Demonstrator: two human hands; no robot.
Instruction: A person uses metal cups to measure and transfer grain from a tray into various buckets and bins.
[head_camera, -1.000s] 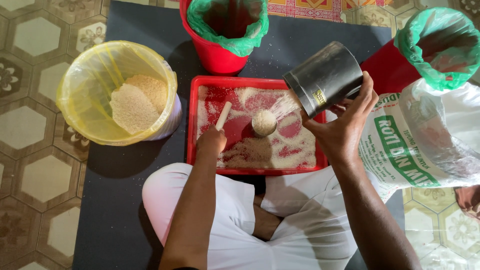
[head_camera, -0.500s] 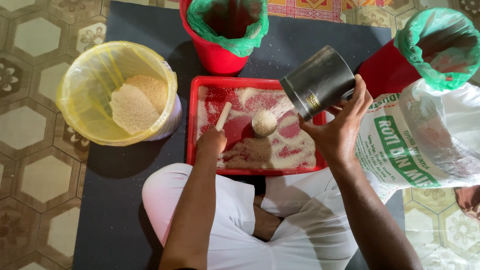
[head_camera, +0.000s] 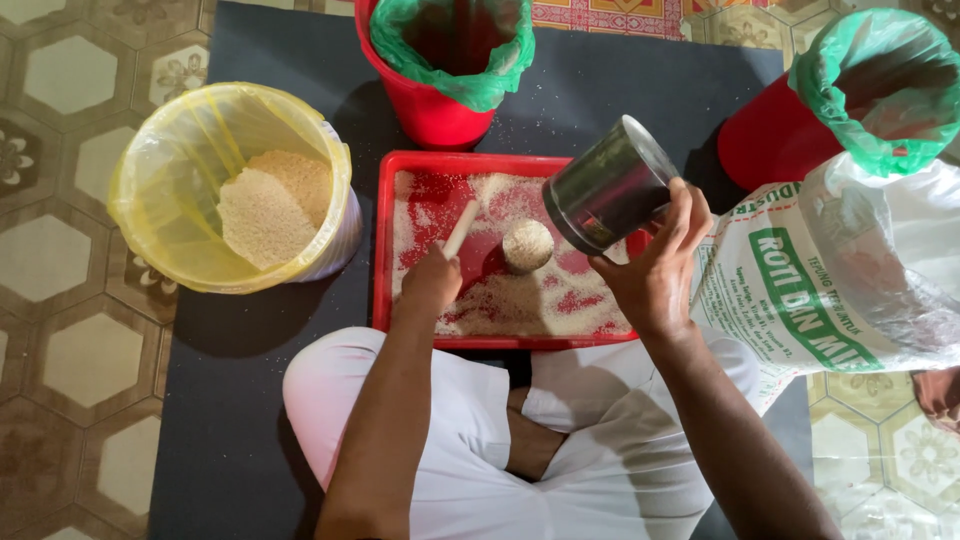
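Cylindrical dark metal cup (head_camera: 607, 186), tilted on its side above the right end of a shallow rectangular red plastic tray (head_camera: 400, 165), is gripped by the right hand (head_camera: 655, 265), fingers clamped around its wall. A thin pale wooden stick (head_camera: 459, 229) is pinched by the left hand (head_camera: 430, 283), fingers closed on it, over the tray. The tray floor is dusted with pale crumbs; a small round crumb-coated ball (head_camera: 527, 244) lies at its middle, just beside the cup's mouth. Left of the tray: a round tub lined with yellow plastic film (head_camera: 190, 150), holding a heap of crumbs. Behind: a red bucket with green liner (head_camera: 445, 60). Right: a second green-lined red bucket (head_camera: 850, 90) and a white woven sack with green lettering (head_camera: 830, 280). All rests on a dark mat (head_camera: 230, 400).
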